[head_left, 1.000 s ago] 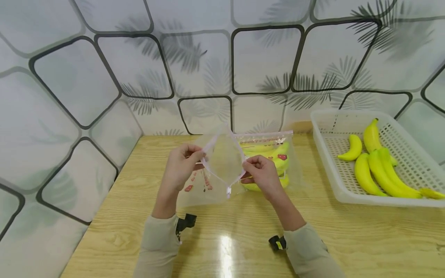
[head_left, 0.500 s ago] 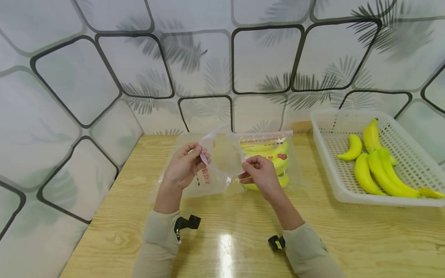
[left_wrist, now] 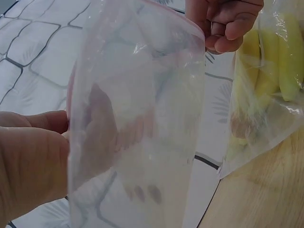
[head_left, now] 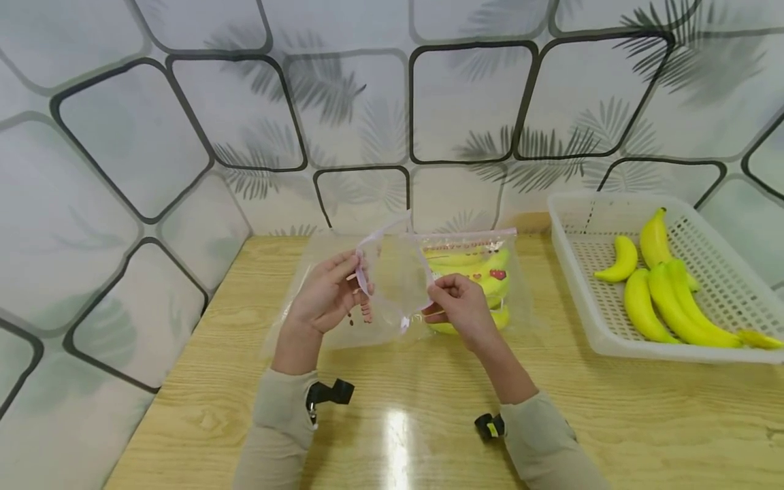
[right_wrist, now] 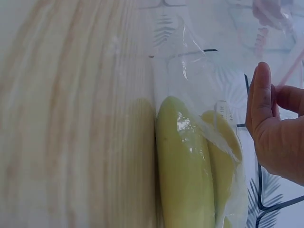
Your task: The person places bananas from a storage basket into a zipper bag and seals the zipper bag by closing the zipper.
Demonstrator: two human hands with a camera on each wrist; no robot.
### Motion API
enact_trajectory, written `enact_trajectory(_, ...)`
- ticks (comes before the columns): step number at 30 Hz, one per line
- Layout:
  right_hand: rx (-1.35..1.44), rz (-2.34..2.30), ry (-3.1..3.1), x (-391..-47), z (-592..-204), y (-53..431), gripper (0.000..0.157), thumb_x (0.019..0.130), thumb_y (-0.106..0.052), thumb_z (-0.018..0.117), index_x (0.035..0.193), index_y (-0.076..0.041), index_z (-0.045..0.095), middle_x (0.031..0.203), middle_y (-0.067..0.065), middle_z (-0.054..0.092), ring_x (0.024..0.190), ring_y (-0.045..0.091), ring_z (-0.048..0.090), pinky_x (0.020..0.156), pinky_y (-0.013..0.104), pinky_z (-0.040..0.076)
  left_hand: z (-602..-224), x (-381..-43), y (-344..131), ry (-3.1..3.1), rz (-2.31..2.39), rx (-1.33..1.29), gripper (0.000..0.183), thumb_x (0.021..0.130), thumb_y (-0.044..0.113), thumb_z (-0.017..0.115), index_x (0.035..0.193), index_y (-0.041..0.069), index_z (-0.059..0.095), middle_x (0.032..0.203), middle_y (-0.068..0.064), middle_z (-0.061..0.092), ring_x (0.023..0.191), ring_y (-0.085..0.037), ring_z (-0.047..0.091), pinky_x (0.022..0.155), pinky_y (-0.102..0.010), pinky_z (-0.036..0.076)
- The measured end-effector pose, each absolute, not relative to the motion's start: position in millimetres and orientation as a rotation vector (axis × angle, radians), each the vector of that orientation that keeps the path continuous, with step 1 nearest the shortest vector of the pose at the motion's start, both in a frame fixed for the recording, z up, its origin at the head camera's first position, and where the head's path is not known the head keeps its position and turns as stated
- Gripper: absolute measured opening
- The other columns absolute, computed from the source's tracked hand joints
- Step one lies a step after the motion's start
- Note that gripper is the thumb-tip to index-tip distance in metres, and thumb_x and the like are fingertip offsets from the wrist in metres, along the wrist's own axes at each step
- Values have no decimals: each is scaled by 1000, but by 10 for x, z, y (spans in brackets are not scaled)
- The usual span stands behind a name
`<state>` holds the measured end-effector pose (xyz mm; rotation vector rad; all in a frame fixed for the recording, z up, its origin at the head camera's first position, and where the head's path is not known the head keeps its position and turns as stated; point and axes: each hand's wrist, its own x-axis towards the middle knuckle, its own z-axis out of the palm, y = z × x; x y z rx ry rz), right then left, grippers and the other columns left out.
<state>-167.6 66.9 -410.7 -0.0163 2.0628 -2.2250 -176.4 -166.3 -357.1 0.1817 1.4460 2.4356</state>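
Note:
A clear zip bag with a pink zip edge and red print hangs with its mouth spread between both hands. My left hand pinches one side of the pink edge between thumb and forefinger. On the opposite side, my right hand pinches the other edge. In the left wrist view the bag looks see-through, with nothing visible inside. Behind the right hand lies a second zip bag holding several yellow bananas. The right wrist view shows those bananas through the plastic, beside the right hand.
A white slotted basket stands on the right of the wooden table, with several bananas in it. Patterned wall covering rises behind and left of the table. Black straps circle both wrists.
The left hand has turned palm-up and shifted its hold on the pink edge, drawing it slightly left, then raising it a little. The right hand has stayed nearly still.

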Motion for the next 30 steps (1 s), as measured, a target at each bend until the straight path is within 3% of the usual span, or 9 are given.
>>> enact_trajectory(5,-78,-2145,2120,-1668,-4031,735,20,98,-11,61,108,5,57,83,8,64,75,22,70,66,36,60,-3558,-1742,-1672,1536,2424,221,20,108,11,38,102,8,57,88,1,59,71,-15,58,67,-27,57)
enact_trajectory(10,-128,-2118,2153,-1650,-3937,803,22,97,-11,63,111,4,56,88,9,62,83,35,70,67,36,61,-3551,-1724,-1633,1600,2404,276,14,106,9,42,105,4,56,90,0,61,74,-14,60,69,-28,59)
enact_trajectory(18,-158,-2002,2272,-1612,-3836,862,38,95,-13,64,126,4,49,106,16,56,84,36,70,69,38,60,-3563,-1730,-1572,1569,2399,306,15,106,8,44,104,4,58,93,0,63,81,-11,62,73,-29,59)
enact_trajectory(25,-355,-1624,2664,-1345,-3585,1101,47,94,-20,66,134,-5,46,131,17,49,103,33,63,79,40,56,-3561,-1711,-1528,1560,2366,301,12,105,8,47,106,2,57,92,-2,61,76,-12,61,71,-29,59)
enact_trajectory(30,-493,-1426,2897,-1079,-3323,1429,48,95,-15,66,136,0,45,135,18,48,115,36,55,92,53,51,-3545,-1704,-1514,1583,2335,330,11,104,8,48,107,3,58,92,-3,59,78,-11,61,75,-32,60)
